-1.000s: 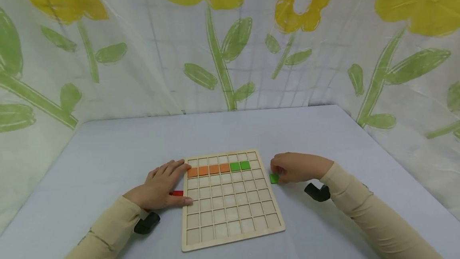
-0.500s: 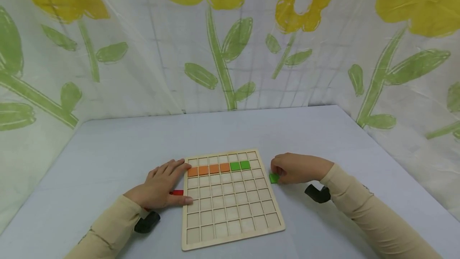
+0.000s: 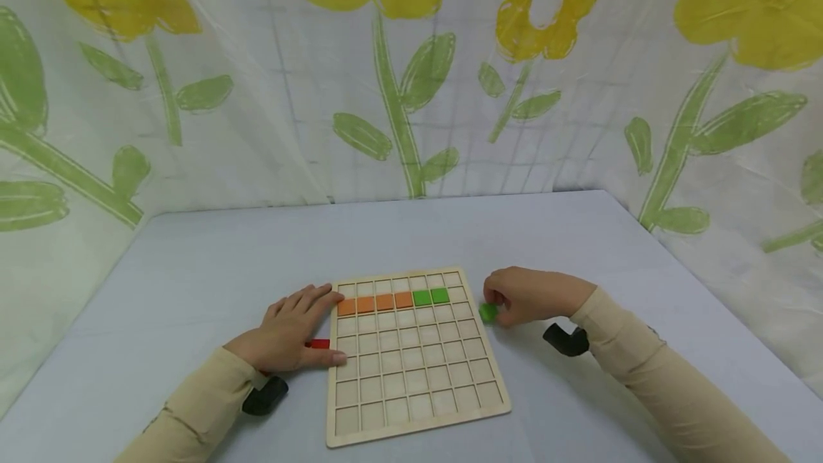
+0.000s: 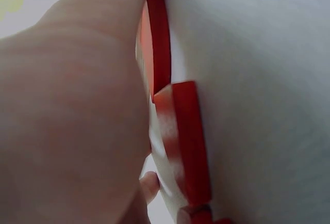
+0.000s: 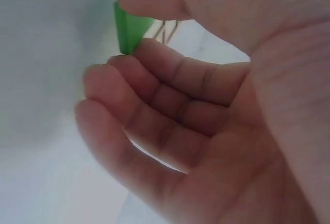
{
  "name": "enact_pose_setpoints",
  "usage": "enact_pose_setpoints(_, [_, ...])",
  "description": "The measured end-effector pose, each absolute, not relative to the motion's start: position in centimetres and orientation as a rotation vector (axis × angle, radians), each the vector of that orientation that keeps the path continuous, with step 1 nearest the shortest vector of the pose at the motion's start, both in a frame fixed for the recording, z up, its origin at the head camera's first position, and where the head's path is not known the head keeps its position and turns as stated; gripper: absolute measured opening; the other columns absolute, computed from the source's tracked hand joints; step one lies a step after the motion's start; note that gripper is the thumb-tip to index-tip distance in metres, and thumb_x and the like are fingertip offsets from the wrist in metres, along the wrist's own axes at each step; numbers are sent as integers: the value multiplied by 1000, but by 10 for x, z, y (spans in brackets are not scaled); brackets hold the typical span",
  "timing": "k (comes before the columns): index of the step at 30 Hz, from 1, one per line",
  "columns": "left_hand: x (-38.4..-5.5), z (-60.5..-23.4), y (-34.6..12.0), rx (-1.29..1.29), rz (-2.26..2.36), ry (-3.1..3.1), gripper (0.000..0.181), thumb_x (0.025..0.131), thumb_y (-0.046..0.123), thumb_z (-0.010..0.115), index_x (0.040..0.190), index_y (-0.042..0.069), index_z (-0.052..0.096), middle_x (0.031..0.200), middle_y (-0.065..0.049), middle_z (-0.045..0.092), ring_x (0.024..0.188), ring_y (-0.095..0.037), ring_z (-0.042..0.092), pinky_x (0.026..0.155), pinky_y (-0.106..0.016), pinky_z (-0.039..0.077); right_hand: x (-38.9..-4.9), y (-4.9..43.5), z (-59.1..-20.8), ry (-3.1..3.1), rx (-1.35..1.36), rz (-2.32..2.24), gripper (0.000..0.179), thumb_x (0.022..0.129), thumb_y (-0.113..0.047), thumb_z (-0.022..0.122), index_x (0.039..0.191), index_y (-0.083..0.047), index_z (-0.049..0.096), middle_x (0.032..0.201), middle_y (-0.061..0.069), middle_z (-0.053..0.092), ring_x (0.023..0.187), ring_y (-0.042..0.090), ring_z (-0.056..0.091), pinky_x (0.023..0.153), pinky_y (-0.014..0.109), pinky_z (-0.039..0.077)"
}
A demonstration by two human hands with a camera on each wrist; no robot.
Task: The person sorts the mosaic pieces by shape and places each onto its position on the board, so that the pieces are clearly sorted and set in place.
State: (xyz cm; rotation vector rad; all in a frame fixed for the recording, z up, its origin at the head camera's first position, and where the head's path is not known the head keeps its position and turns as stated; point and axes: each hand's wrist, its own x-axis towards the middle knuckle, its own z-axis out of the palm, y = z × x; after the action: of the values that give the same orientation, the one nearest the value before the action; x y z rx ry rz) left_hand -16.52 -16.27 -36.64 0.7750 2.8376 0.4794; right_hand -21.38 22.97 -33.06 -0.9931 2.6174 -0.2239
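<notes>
A light wooden grid board lies on the table between both hands. Its second row from the far side holds several orange tiles and, to their right, two green tiles. My left hand rests at the board's left edge, fingers spread and thumb over the rim. Red pieces lie under that palm; in the head view only a red strip shows. Just off the board's right edge, my right hand pinches a loose green tile between thumb and forefinger, its other fingers curled.
A white cloth covers the table. Behind it hangs a pale curtain printed with yellow flowers. Black wrist cameras sit under both forearms.
The loose green tile has tilted up from lying flat as my right hand rises slightly. My left hand keeps its place on the board. The head view has shifted a little.
</notes>
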Motion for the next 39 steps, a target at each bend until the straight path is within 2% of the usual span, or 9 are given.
enact_pose_setpoints(8, [-165, -364, -162, 772, 479, 2828, 94, 79, 72, 58, 146, 13, 31, 154, -18, 25, 140, -45, 21, 102, -70, 21, -230, 215, -327, 2616, -1047, -259, 12, 83, -13, 67, 93, -12, 62, 85, -2, 57, 76, 9, 49, 68, 24, 44])
enact_pose_setpoints(19, [-167, -371, -164, 766, 471, 2836, 94, 79, 73, 57, 147, 14, 31, 154, -17, 24, 141, -44, 20, 103, -70, 20, -248, 194, -327, 2592, -1034, -235, 11, 85, -15, 68, 94, -11, 62, 85, -2, 57, 78, 11, 49, 70, 26, 44])
enact_pose_setpoints(35, [-166, -367, -162, 776, 489, 2837, 94, 78, 72, 59, 146, 14, 32, 154, -18, 25, 139, -46, 21, 100, -71, 21, -248, 189, -332, 2595, -1035, -199, 12, 88, -18, 71, 96, -12, 63, 84, -5, 55, 76, 10, 47, 68, 26, 43])
enact_pose_setpoints(39, [-165, -367, -161, 774, 512, 2841, 92, 78, 69, 62, 146, 13, 33, 153, -18, 26, 139, -46, 21, 100, -71, 21, -247, 190, -328, 2604, -1010, -201, 18, 89, -20, 70, 103, -10, 64, 87, -4, 57, 79, 10, 50, 71, 26, 45])
